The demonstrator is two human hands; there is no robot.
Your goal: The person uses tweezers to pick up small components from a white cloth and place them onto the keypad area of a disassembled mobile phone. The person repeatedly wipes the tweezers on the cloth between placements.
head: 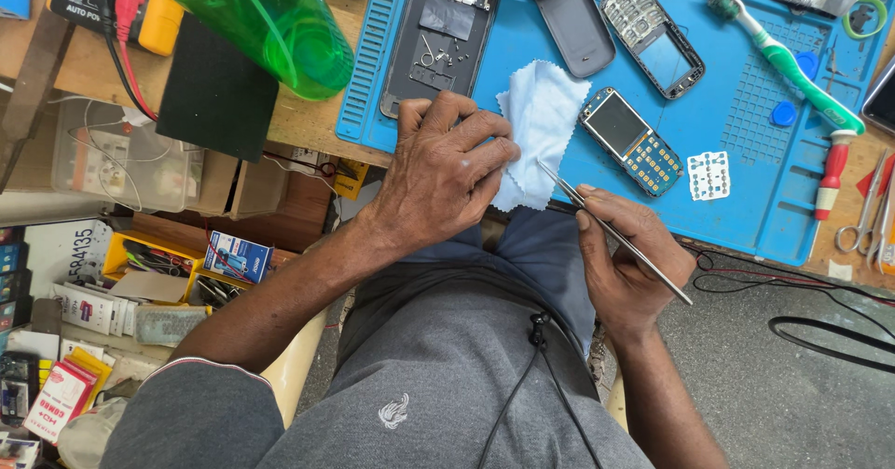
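Under the left hand [438, 175], cloth [539, 129] lies half hidden; right hand [625, 255] pinches tweezers [611, 229].
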